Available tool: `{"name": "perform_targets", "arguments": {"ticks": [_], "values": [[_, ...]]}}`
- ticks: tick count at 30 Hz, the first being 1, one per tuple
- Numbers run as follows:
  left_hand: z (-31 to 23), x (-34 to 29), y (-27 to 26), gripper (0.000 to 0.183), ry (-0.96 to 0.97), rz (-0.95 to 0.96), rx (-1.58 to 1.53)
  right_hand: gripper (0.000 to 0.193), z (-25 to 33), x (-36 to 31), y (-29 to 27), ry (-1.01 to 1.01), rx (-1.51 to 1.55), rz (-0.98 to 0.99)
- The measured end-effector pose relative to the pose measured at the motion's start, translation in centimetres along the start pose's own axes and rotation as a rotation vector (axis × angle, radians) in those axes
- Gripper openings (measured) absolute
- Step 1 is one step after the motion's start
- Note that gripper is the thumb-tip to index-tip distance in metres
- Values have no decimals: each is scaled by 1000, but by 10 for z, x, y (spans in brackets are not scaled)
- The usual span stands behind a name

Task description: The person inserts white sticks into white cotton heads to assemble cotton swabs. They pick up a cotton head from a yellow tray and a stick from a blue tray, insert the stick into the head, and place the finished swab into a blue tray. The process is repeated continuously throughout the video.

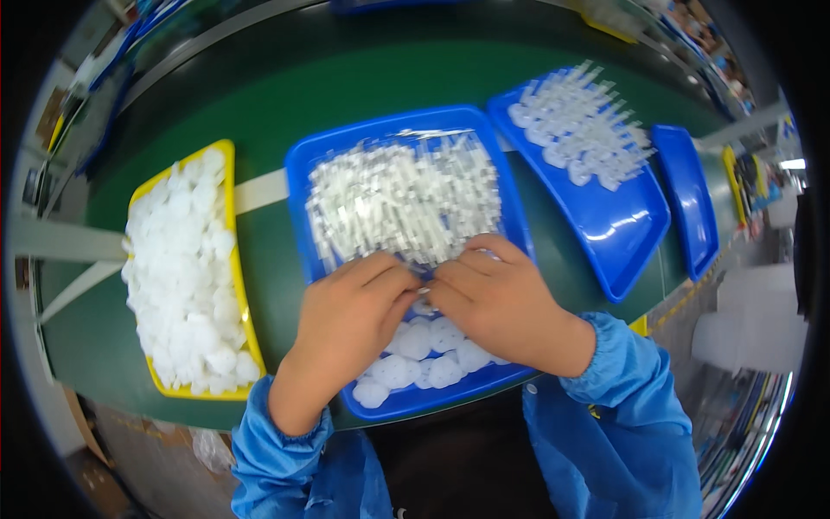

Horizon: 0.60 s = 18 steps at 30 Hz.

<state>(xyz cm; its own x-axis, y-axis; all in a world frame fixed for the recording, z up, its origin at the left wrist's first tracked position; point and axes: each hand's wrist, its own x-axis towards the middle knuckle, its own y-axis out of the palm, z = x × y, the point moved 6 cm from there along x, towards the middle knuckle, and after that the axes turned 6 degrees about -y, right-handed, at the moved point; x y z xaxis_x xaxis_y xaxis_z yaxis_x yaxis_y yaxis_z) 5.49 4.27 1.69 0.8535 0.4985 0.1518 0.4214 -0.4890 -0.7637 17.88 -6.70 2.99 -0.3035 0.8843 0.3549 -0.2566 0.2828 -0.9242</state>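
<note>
Over the middle blue tray (296,164), my left hand (347,313) and my right hand (506,304) meet with their fingers closed together. Between the fingertips is a small pale piece, mostly hidden, whose kind I cannot make out. Beyond my fingers, a dense heap of slim white and silvery strip-like pieces (402,195) fills the tray's far part. Under and nearer than my hands, several round white pieces (419,353) lie in the tray's near end. Motion blurs some detail.
Left of the tray, a yellow tray (244,298) is heaped with white rounded pieces (186,277). To the right, a blue tray (605,229) holds rows of clear pieces with stems (584,130). A narrower blue tray (689,203) lies beyond it. All rest on a green tabletop (251,95).
</note>
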Motion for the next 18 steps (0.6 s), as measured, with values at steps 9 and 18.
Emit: {"name": "perform_targets", "arguments": {"ticks": [9,18], "values": [[3,-18,-12,26,-60,-53,-30,23,-62,-75,-77,342,24,-288],[-5,-15,-7,17,94,-73,40,13,-135,-162,-92,848,-142,-213]]}}
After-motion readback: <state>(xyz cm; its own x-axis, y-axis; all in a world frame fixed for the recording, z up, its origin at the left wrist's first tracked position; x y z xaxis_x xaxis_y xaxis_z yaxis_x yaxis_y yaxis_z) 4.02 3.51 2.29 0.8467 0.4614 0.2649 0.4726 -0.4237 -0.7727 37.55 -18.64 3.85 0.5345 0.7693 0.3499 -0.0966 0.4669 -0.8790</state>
